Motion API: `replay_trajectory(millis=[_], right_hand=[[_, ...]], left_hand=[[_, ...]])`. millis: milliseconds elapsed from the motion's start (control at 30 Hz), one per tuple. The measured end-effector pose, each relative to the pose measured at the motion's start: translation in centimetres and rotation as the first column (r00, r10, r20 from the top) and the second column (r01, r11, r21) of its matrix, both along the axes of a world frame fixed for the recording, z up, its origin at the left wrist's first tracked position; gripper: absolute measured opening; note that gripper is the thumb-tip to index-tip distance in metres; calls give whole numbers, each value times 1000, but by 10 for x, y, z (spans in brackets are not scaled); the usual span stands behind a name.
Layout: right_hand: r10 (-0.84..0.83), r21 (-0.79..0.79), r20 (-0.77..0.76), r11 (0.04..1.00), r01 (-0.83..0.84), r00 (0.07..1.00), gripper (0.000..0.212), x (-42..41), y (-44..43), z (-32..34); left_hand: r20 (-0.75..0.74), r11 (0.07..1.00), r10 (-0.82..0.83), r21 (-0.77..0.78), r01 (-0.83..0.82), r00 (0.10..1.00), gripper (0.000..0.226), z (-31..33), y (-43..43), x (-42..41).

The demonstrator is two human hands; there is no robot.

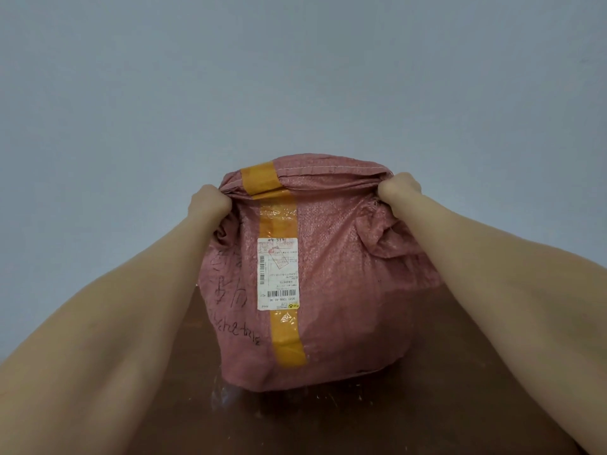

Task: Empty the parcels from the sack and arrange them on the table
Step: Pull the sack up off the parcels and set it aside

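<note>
A bulging pink woven sack [341, 274] stands upright on the dark brown table [460, 405]. A strip of yellow tape runs down its front, with a white shipping label and black handwriting beside it. My left hand [208, 203] grips the bunched fabric at the sack's top left corner. At the top right corner my right hand [399, 188] grips the fabric the same way. The sack's top edge is folded over and stitched. No parcels show; whatever is inside is hidden.
A plain pale grey-blue wall fills the view behind the sack. The brown table surface shows scuffs and light marks in front of the sack. My bare forearms reach in from both lower corners.
</note>
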State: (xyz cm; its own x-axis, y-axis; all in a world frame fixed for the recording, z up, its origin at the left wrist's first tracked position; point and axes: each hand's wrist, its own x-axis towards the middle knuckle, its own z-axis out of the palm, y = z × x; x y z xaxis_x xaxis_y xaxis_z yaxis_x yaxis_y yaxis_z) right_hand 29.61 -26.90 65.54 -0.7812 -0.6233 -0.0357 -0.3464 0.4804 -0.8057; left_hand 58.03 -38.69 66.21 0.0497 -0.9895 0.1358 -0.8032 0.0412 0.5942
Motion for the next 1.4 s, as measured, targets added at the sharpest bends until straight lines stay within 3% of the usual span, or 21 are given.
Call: replay_trajectory(millis=[133, 267, 400, 733, 900, 1000, 1400], right_hand=[[-52, -86, 50, 995, 56, 997, 30, 0, -4, 7], [-76, -131, 79, 988, 86, 994, 30, -2, -3, 6], [-90, -202, 81, 974, 104, 993, 29, -3, -3, 11], [-109, -272, 73, 954, 125, 991, 30, 0, 1, 28], [-111, -310, 58, 943, 123, 992, 30, 1, 1, 36], [-122, -316, 47, 940, 130, 991, 30, 0, 3, 41], [-131, -342, 23, 930, 131, 991, 30, -2, 5, 51]], left_hand=[[-179, 1000, 15, 16, -12, 984, 36, 8, -11, -6], [-261, 999, 20, 41, -9, 965, 34, 16, -2, -14], [-308, 998, 26, -46, -42, 951, 35, 25, 0, -21], [-347, 993, 29, -100, -67, 938, 31, 39, 6, -27], [-350, 990, -19, -138, -32, 937, 19, 44, 1, -25], [-349, 991, -19, -128, -28, 937, 30, 49, 2, -25], [-334, 978, -19, -200, -51, 943, 30, 61, 3, -30]])
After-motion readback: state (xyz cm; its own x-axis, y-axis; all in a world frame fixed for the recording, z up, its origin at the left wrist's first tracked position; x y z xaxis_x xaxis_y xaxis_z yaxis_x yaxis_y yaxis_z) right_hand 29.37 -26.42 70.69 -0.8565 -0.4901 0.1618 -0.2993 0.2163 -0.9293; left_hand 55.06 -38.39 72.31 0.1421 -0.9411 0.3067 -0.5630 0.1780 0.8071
